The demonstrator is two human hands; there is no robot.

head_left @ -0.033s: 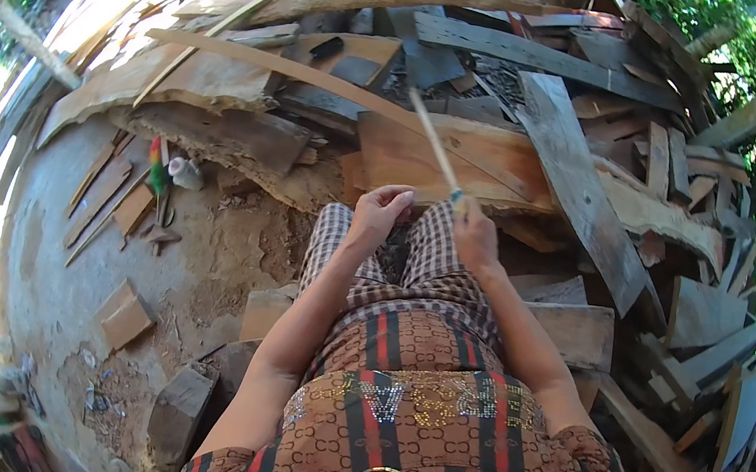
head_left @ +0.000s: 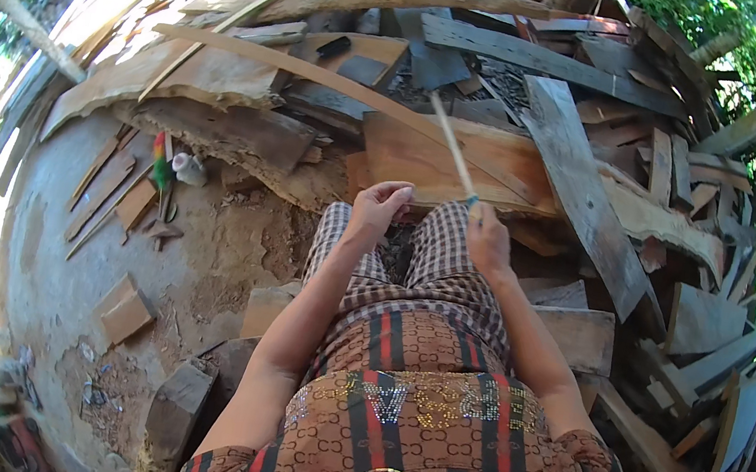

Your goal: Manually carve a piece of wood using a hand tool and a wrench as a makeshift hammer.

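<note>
My right hand (head_left: pixel 490 242) is closed round the lower end of a thin pale stick (head_left: pixel 452 147). A blue-green band sits on the stick just above my fingers. It points up and away to the left, over a broad reddish-brown plank (head_left: pixel 401 156). My left hand (head_left: pixel 379 209) hovers above my left knee with thumb and fingertips pressed together. Whatever those fingertips may hold is too small to make out. Both hands are apart, over my checked trousers (head_left: pixel 441 246).
Ahead, a long thin wooden strip (head_left: pixel 296 67) crosses rough slabs and boards. A wide grey board (head_left: pixel 587 195) slants down at the right, beside piled offcuts. On the concrete floor at left lie a red, yellow and green handled object (head_left: pixel 160 164), thin wood pieces and a small block (head_left: pixel 125 313).
My right hand has shifted slightly right and down, and the stick's tip has moved right with it. My left hand stays nearly in place, fingers still together.
</note>
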